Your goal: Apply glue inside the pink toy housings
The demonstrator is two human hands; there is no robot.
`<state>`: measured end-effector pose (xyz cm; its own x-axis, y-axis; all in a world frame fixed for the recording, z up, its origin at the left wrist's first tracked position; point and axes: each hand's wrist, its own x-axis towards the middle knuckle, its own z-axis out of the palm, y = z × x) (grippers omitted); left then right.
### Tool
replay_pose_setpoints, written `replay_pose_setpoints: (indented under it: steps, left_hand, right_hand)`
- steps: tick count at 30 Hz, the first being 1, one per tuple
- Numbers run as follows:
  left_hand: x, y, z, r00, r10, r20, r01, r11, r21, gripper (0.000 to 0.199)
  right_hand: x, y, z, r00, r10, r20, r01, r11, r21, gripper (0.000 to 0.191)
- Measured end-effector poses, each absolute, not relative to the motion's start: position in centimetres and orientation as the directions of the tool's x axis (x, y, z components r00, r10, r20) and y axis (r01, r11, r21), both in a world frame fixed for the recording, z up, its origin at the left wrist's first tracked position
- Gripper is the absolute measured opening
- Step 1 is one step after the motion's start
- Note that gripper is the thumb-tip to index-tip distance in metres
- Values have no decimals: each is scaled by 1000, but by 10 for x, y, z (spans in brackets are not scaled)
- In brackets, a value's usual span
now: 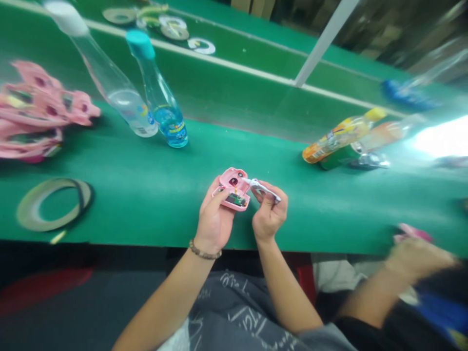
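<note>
My left hand [215, 219] is closed around an opened pink plastic casing [239, 206], with the thumb resting on its inner side. Inside the lower half a green circuit board [234, 198] shows, and the upper half has round openings. In my right hand [269, 209] is a white glue tube [266, 189], pinched between thumb and fingers. Its narrow nozzle points left at the edge of the casing's upper half; whether it touches cannot be made out. Both hands are above the green table [164, 195], near its front edge.
Several pink casings [44, 107] are piled at the left, behind a tape roll [54, 204]. A clear bottle [127, 105] and a blue-capped bottle [170, 119] stand beyond. Back right is an orange drink bottle [340, 136]. A co-worker's hand [417, 256] holds something pink at the right.
</note>
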<state>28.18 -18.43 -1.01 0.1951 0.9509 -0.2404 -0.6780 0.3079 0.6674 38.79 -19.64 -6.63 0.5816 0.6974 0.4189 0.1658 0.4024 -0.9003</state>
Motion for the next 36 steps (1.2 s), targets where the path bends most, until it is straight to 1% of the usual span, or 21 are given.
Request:
replay_pose_setpoints:
  steps: [5,9,14,20,25,31,33,36]
  left_hand:
    - [285,-186,-12,200,954,-224,-721,298,625,47]
    - [287,-188,-12,173,958,-229,-716,282,639,48]
    - [291,-192,-12,148,964,-219,-676,260,689,51]
    - [293,-194,-13,108,958,-265,-681,265,682,47]
    - [296,-194,-14,106,954,-281,-627,284,725,47]
    - [296,-196,-17,91,943,-320,-655,298,694,50]
    - [296,-197,-18,78,945,-317,-653,289,700,51]
    - [295,-197,-20,61,950,-306,-623,276,732,52]
  right_hand:
    - [390,-192,-70,584,670,459,236,401,-885,19]
    - [391,-190,-73,563,682,468,263,389,-883,20]
    - [390,-190,-75,539,694,478,303,370,-878,20]
    - [388,-190,-75,534,704,469,313,350,-883,23]
    - [390,-191,-77,519,705,484,359,334,-872,24]
    - [392,-191,-80,504,706,498,417,307,-856,24]
    - [393,-191,-81,490,699,520,438,319,-841,25]
    - [393,-193,-80,434,680,591,499,364,-786,28]
